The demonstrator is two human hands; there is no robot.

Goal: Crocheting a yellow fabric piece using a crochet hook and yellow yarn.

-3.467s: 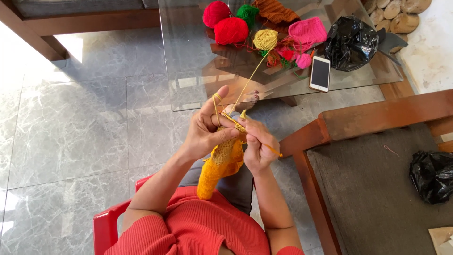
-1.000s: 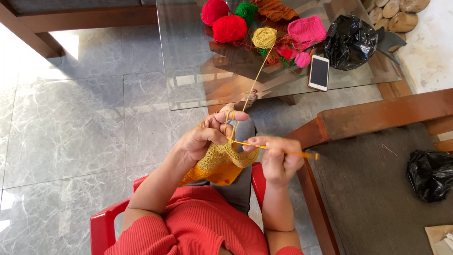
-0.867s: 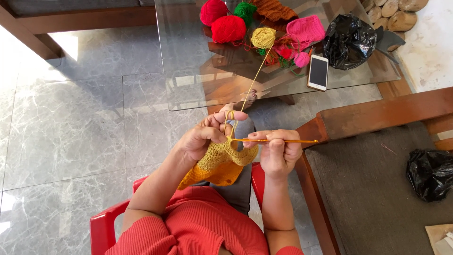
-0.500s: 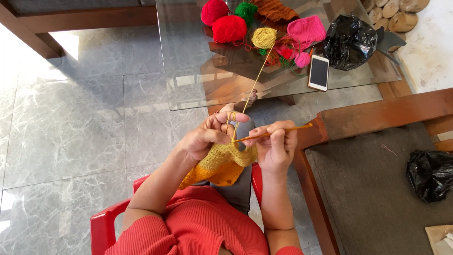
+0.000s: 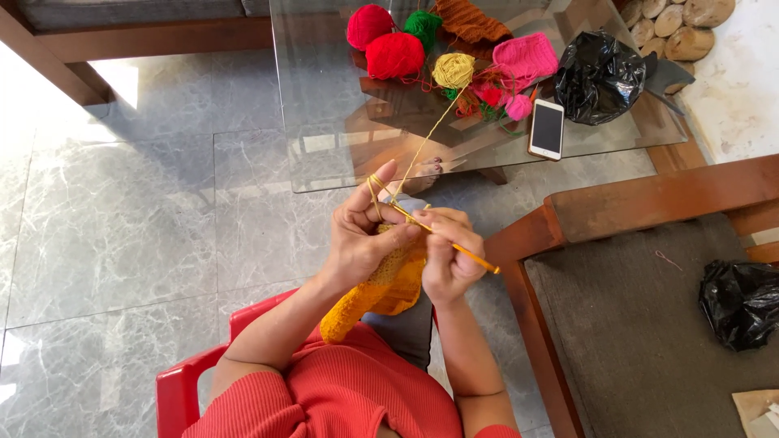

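Looking down from over the person's head, the right hand [image 5: 448,258] is closed around an orange crochet hook [image 5: 454,246], fingers pinched on the shaft near its middle. The hook's long axis runs on a slant, its working tip up and to the left among the fingers of the other hand, its blunt end poking out down and to the right, past the knuckles toward the wooden armrest [image 5: 649,203]. The left hand [image 5: 363,235] sits just beside it, touching the piece: its thumb and fingers clamp the top edge of the yellow-orange crocheted fabric [image 5: 381,290], which hangs down from both hands over the lap. A strand of yellow yarn [image 5: 423,146] is looped round the raised left forefinger and runs taut up and away to the yellow ball [image 5: 453,70] on the glass table [image 5: 324,122], among red, green and pink balls. The hook tip seems to lie right at the fabric's edge, though the fingers hide the exact stitch. So the left hand is the nearer to the working edge, and the hook comes at it from the right.
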